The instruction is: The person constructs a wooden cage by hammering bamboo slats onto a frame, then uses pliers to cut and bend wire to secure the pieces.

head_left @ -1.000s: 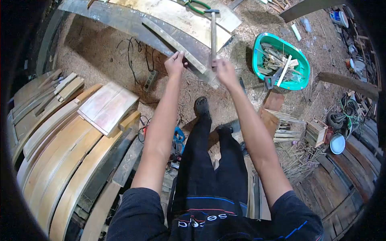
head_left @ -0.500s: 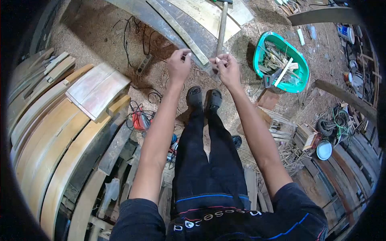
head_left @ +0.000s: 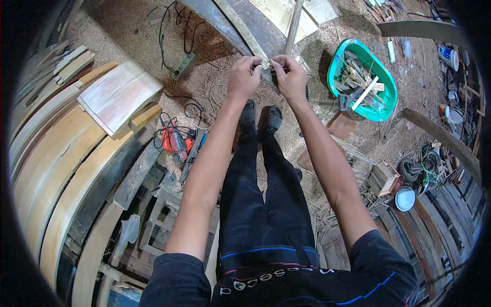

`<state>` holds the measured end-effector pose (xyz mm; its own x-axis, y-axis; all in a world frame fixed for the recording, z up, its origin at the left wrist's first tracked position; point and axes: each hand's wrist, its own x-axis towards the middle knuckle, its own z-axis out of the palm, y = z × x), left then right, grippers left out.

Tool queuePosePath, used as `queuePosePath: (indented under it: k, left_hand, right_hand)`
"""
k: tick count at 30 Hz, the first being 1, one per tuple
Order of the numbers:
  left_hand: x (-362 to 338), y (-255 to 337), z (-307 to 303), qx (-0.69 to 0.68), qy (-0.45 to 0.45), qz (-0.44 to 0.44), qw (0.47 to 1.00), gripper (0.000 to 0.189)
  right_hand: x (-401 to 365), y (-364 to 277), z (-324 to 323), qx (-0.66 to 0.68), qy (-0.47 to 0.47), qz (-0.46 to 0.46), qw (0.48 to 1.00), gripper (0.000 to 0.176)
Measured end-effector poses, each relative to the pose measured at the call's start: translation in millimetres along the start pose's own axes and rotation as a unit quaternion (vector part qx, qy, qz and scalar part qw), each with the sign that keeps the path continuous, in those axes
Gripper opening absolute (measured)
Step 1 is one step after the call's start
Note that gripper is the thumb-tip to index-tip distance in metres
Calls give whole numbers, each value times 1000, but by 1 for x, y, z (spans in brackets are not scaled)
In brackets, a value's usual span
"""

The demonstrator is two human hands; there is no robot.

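Observation:
Both hands are at the near end of a long narrow wooden strip [head_left: 239, 26] that lies over a dark work surface [head_left: 266, 31]. My left hand [head_left: 244, 79] is closed, thumb and fingers pinched at the left side of the strip's end. Just to its right, my right hand [head_left: 290, 79] is also pinched, close to the same end. A small pale piece shows between the fingertips, too small to make out. Beyond my right hand, a wooden handle [head_left: 294, 28] lies on the surface beside pale boards [head_left: 276, 14].
On the right stands a green tub [head_left: 394, 97] of wood scraps. Stacked planks [head_left: 66, 158] and a pale panel [head_left: 120, 94] fill the left. A red power tool [head_left: 174, 143], cables and a socket strip [head_left: 184, 65] lie on the floor. A white bucket [head_left: 405, 198] is at the lower right.
My left hand has moved right, closer to my right hand, and both are now together at the strip's end. The view has shifted slightly.

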<state>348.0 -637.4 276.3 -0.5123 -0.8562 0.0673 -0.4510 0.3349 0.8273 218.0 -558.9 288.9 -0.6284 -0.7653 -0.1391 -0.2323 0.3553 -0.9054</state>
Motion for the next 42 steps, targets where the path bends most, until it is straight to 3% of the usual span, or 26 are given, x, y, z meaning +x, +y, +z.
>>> queuePosePath:
  k: [15,24,27,39,42]
  left_hand:
    - [3,3,-2,-36,-11,-36,999,21]
    - [7,-2,-2,-68,-23,-83,994,20]
    - [7,-1,-3,-58,-24,-90,994,21]
    - [8,1,-1,-84,-22,-126,988,21]
    - [9,0,0,-93,-23,-132,987,21]
  right_hand:
    - [1,-7,2,-58,13,-82,995,17]
    - [5,-7,-2,-85,-40,-88,992,18]
    - [7,1,0,-93,-32,-162,982,18]
    - [5,3,1,-95,-23,-163,982,16]
    - [5,1,4,-95,-16,-127,987,17]
